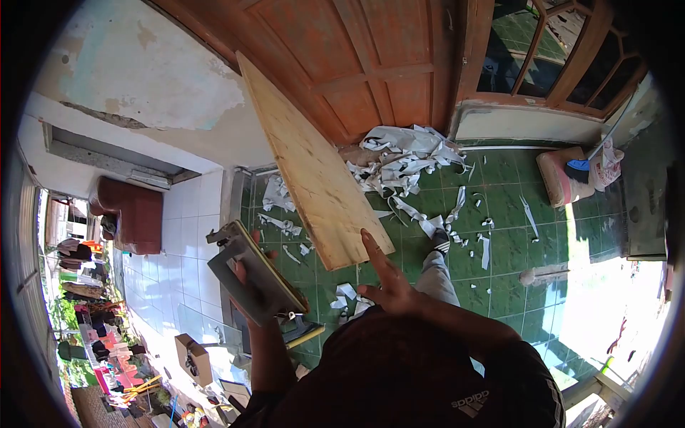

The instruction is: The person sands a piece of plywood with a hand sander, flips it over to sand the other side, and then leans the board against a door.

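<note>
My left hand (241,273) is wrapped around a flat grey rectangular tool (265,291) with a yellowish edge; some fingers show through its slot, others at its far side. The tool's exact kind I cannot tell. My right hand (389,279) is open, fingers stretched out and thumb apart, over the near end of a long wooden board (314,171). One fingertip overlaps the board's surface in this view. The board tilts away from me, its far end up by the wall beside the door.
Torn white strips (407,160) lie heaped by the brown wooden door (364,64) and scattered over green floor tiles (499,185). My foot (440,242) stands among them. A cardboard box (194,359) is at lower left, a reddish-brown sofa (128,214) farther back. Sacks (564,175) stand at right.
</note>
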Tool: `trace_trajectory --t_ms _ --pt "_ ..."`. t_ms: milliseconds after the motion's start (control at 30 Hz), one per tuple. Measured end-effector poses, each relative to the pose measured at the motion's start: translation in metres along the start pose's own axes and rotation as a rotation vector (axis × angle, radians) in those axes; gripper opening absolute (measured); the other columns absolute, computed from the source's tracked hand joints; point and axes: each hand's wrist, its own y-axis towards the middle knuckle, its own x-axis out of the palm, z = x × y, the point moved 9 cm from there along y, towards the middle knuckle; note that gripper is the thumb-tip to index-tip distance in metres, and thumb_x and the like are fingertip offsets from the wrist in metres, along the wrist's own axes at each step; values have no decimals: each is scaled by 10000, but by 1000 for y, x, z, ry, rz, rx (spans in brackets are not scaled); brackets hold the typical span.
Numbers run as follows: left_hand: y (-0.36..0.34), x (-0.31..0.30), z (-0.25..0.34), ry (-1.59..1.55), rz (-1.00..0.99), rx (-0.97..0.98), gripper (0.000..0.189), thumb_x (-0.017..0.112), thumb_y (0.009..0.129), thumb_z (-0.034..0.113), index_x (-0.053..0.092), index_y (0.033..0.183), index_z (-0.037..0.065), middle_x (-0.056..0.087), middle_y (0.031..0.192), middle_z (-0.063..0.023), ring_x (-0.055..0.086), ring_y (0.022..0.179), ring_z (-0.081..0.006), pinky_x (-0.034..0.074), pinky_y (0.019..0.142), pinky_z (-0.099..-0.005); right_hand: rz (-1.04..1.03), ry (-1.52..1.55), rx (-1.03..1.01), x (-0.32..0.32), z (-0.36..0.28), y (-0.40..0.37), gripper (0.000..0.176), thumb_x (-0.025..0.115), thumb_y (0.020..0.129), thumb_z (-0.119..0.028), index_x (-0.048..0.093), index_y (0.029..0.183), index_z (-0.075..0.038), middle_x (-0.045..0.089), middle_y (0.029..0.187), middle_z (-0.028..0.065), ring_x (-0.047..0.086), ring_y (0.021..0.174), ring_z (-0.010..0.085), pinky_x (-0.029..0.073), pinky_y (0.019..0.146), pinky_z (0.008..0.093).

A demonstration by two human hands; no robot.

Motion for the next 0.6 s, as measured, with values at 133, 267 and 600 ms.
trace_trajectory --t_ms 133,267,600 --pt "-43 -2 -53 47 147 -66 552 478 1059 432 459 1529 143 248 1699 -121 198 1565 -311 306 1203 -535 -62 -109 58 91 24 -12 1054 676 970 -422 9 1620 71 34 1702 292 73 1590 414 173 1274 473" --pt "-77 -54 -101 -122 256 -134 466 490 1028 453 588 1409 202 275 1690 -110 145 1583 -287 89 1267 -536 -137 -116 620 154 187 -77 1028 666 975 -406 23 1615 78 56 1696 298 83 1587 421 189 1271 469" --pt "-117 -107 -72 -201 286 -54 282 522 968 401 618 1103 173 442 1553 -103 302 1499 -250 141 1258 -547 -156 -104 257 235 115 -20 1013 658 879 -184 13 1622 56 50 1697 292 99 1578 443 221 1266 483"
